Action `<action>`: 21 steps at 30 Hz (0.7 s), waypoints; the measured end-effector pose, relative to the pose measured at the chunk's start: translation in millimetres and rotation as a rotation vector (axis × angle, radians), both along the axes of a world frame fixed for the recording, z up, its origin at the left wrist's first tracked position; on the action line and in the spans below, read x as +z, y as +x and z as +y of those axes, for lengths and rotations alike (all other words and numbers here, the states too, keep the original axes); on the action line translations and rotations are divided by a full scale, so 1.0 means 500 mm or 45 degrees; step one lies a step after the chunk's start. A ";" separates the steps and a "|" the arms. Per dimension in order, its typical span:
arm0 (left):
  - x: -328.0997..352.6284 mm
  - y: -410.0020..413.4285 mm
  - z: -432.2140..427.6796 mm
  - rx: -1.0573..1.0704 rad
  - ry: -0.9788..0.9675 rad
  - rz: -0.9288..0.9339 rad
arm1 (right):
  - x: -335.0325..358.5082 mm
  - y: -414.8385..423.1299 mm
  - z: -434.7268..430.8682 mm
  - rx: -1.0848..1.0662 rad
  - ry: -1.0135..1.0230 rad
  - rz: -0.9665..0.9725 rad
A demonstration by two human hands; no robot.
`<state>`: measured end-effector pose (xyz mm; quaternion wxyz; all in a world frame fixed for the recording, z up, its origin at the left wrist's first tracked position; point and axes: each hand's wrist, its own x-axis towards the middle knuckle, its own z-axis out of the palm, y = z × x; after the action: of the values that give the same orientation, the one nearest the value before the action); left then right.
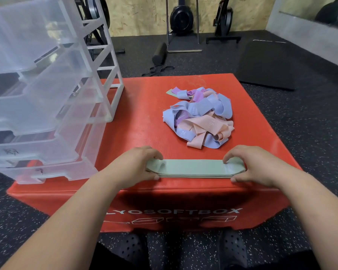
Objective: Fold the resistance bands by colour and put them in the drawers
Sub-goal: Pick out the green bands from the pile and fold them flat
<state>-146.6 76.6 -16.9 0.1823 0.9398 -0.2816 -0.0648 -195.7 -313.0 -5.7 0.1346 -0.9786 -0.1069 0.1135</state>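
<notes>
Green bands [193,169], stacked flat in several layers, lie along the near edge of a red soft box [144,114], their long axis running left to right straight across the person's front. The left hand [133,166] grips the stack's left end and the right hand [250,165] its right end. Each has curled fingers hooked over the far edge and a thumb at the near edge, so both pinch the stack and neither is nearer than the other. Both forearms reach in from the near corners, wrists low over the box top, palms turned down. With the stack lying crosswise between the hands, the coming fold looks likely to bring one end over to the other. The drawers sit to the left, so the left hand seems better placed to carry the bundle there. Farther back, right of centre on the box, a loose heap [199,117] of blue, pink and purple bands lies tangled and unsorted, well apart from the green stack. At far left a clear plastic drawer unit [47,90] stands on the box, its drawers pulled out toward the near side. Beyond, gym gear [180,18] stands on dark flooring [300,123].
</notes>
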 end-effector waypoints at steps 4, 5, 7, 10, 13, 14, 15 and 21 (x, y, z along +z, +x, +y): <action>-0.004 0.003 -0.003 0.000 0.042 -0.023 | -0.010 0.004 -0.008 -0.072 -0.046 -0.014; -0.005 0.004 -0.003 -0.004 0.039 -0.026 | -0.012 0.005 -0.010 -0.080 -0.041 -0.013; -0.009 0.004 -0.003 -0.009 0.043 -0.027 | -0.014 0.006 -0.012 -0.077 -0.044 -0.017; -0.011 0.005 -0.002 -0.008 0.074 -0.048 | -0.012 0.006 -0.013 -0.062 -0.049 -0.040; -0.011 0.009 -0.003 -0.014 0.097 -0.062 | -0.010 0.009 -0.016 -0.070 -0.064 -0.056; -0.011 0.010 -0.003 -0.013 0.102 -0.063 | -0.011 0.010 -0.017 -0.064 -0.081 -0.059; -0.013 0.011 -0.002 -0.014 0.105 -0.067 | -0.012 0.011 -0.017 -0.055 -0.092 -0.062; -0.010 0.019 0.009 -0.017 0.024 -0.062 | -0.001 0.013 -0.015 -0.006 0.000 -0.045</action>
<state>-137.3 80.8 -21.9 0.1662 0.9409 -0.2915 -0.0458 -189.0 -320.7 -6.1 0.1331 -0.9807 -0.1068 0.0958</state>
